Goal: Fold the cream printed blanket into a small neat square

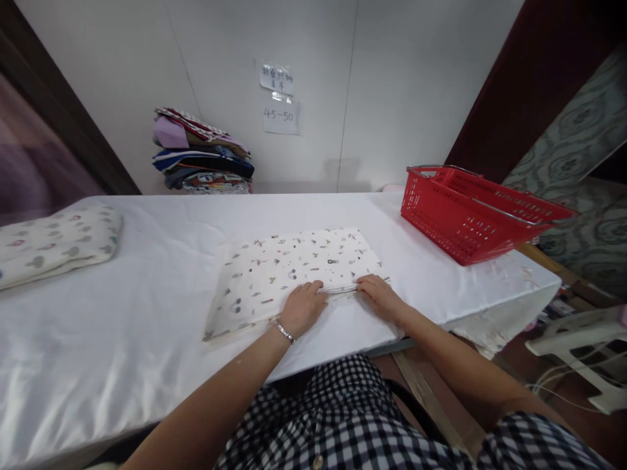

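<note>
Checked garment (337, 421) nearest; printed cloth (304, 258) beyond, basket (441, 219) right, fabric stack (203, 158) behind

We face a pale wall (406, 85), thinly seamed and bearing two paper signs (281, 119), behind the back edge of the white-covered table (137, 313). Beyond its right end we see a dark red post (494, 85), a patterned surface (571, 124) and a white stool (568, 349) over brownish floor (585, 424); the light dims there.
</note>
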The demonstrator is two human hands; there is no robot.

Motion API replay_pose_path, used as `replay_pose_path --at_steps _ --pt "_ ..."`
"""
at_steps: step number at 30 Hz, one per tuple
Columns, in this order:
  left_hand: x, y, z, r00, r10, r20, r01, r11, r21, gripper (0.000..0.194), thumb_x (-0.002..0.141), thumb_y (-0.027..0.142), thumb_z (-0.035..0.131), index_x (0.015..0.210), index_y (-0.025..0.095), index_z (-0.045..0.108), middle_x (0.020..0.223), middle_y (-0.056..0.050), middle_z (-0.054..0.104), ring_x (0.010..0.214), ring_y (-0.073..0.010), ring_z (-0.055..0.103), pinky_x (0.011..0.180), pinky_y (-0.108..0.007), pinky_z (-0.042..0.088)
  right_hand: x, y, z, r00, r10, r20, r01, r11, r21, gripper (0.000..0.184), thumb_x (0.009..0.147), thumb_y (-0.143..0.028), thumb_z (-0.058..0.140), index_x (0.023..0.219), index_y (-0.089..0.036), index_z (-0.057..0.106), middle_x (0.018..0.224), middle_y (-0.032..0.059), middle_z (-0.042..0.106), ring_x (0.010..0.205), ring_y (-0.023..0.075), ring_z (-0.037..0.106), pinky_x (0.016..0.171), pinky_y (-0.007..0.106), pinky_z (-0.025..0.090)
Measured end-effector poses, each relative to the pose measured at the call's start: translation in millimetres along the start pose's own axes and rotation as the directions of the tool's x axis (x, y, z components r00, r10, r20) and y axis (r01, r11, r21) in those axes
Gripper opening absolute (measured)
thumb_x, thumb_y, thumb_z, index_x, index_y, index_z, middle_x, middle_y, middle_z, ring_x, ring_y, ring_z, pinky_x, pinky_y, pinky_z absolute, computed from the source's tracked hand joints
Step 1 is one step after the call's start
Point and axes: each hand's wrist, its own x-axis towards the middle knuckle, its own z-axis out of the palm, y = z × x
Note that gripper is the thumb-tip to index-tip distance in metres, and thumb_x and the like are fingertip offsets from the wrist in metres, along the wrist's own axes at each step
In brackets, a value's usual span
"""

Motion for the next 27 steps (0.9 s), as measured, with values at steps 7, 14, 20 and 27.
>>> replay_pose_path --at_steps 7,14,20,27 --pt "4.3 3.5 1.5 1.000 -0.013 -0.001 0.013 1.000 0.020 0.016 0.086 0.024 0.046 0.084 0.019 0.060 0.110 -0.005 0.055 0.092 -0.0194 0.051 0.077 -0.034 0.041 1.7 -0.4 -1.9 1.000 0.013 0.019 -0.014 0.999 0.050 0.013 0.088 -0.017 0.041 0.084 -0.020 0.054 0.101 0.0062 0.059 0.095 0.0180 0.051 0.083 0.036 0.041" --pt "1.7 1.8 6.4 0.992 0.088 -0.092 -0.089 0.996 -0.006 0.021 0.089 0.017 0.037 0.084 0.017 0.057 0.105 -0.006 0.057 0.092 -0.0186 0.050 0.077 -0.034 0.040 0.2 -2.2 2.4 1.000 -0.001 -0.016 0.000 0.997 -0.080 0.016 0.089 -0.019 0.039 0.089 -0.018 0.055 0.102 0.0088 0.060 0.096 0.0200 0.052 0.082 0.037 0.043" --pt "4.0 1.2 7.9 0.990 0.039 -0.138 -0.058 0.989 -0.138 0.014 0.087 0.019 0.040 0.084 0.016 0.054 0.100 -0.007 0.057 0.092 -0.0190 0.051 0.079 -0.035 0.041 -4.5 -0.3 4.7 1.000 -0.030 0.009 0.030 0.993 -0.112 0.016 0.088 -0.019 0.041 0.095 -0.019 0.055 0.106 0.0090 0.059 0.099 0.0199 0.051 0.084 0.038 0.043" --pt "7.5 -2.1 7.8 0.986 -0.118 -0.121 0.068 0.931 -0.358 0.011 0.083 0.018 0.043 0.076 0.018 0.051 0.100 -0.006 0.054 0.086 -0.0157 0.052 0.078 -0.033 0.042 -4.9 -3.6 6.5 0.997 -0.030 -0.078 0.020 0.992 -0.125 0.011 0.085 -0.019 0.047 0.094 -0.018 0.055 0.120 0.0108 0.054 0.110 0.0217 0.047 0.090 0.042 0.040"
